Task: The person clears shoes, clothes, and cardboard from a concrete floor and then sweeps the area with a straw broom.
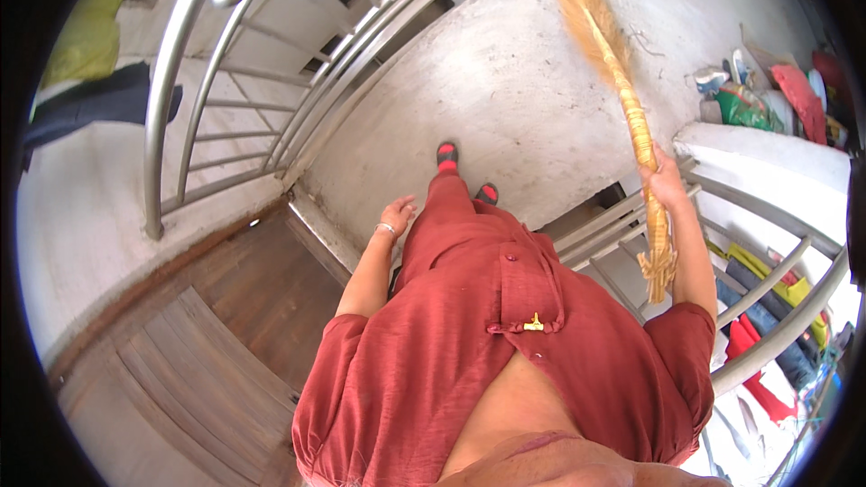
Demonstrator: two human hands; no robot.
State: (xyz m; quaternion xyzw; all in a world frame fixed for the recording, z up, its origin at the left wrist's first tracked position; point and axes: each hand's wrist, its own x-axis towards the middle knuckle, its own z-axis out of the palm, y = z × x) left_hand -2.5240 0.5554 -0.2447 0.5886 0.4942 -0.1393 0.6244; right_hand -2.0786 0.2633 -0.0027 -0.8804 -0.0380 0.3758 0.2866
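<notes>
My right hand grips the wrapped handle of a straw broom, near its lower end in the picture. The broom's frayed bristles point away, at the top of the view above the concrete floor. My left hand, with a bracelet at the wrist, hangs beside my left thigh with its fingers apart and holds nothing. My feet, in dark footwear with red showing, stand on the pale concrete floor.
Metal railings run along the left, with another railing at the right. A brown wooden door lies lower left. Shoes and bags sit at the upper right. Clothes hang beyond the right railing.
</notes>
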